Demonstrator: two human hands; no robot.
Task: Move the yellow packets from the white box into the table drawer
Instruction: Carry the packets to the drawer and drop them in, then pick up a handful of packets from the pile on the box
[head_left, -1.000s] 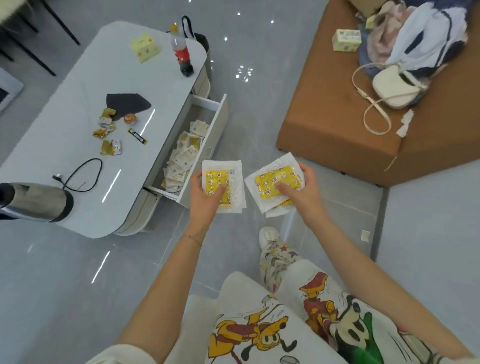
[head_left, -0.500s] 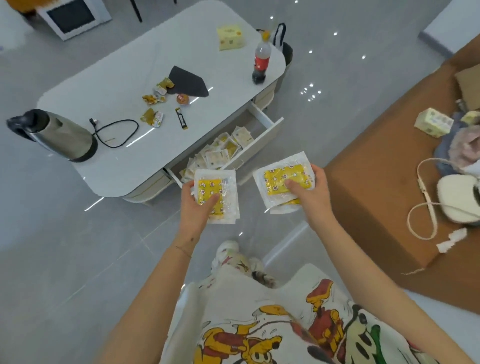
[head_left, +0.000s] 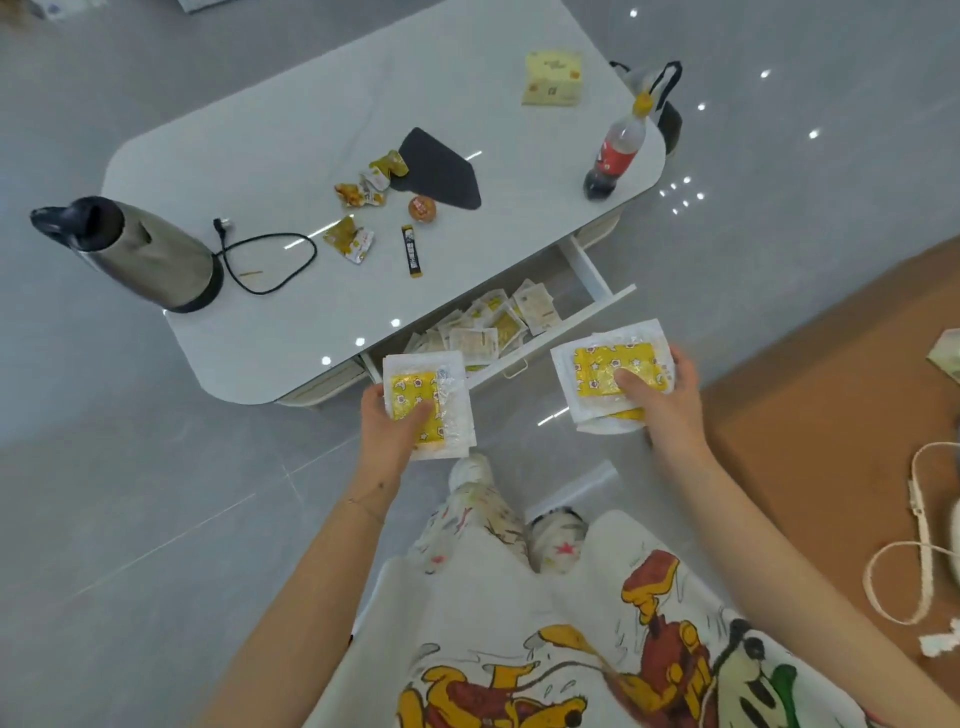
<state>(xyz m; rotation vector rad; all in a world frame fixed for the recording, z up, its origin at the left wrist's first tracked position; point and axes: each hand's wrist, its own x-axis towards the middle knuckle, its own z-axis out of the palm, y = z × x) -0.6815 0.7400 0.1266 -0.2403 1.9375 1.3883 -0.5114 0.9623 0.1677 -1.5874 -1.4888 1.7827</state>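
mid-carry — my left hand (head_left: 387, 434) gripped a stack of packets (head_left: 422, 410), my right hand (head_left: 670, 410) another, both just before the open drawer (head_left: 584, 270). next i'd need to clear its front and let go.

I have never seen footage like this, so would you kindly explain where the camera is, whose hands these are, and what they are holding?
There is no machine here: a person wears a camera on the head, looking down at their own bare arms. The left hand grips a stack of yellow packets; the right hand grips a second stack. Ahead stands a white table with its drawer pulled open, holding loose packets. On top are a kettle, a cola bottle and snack wrappers.
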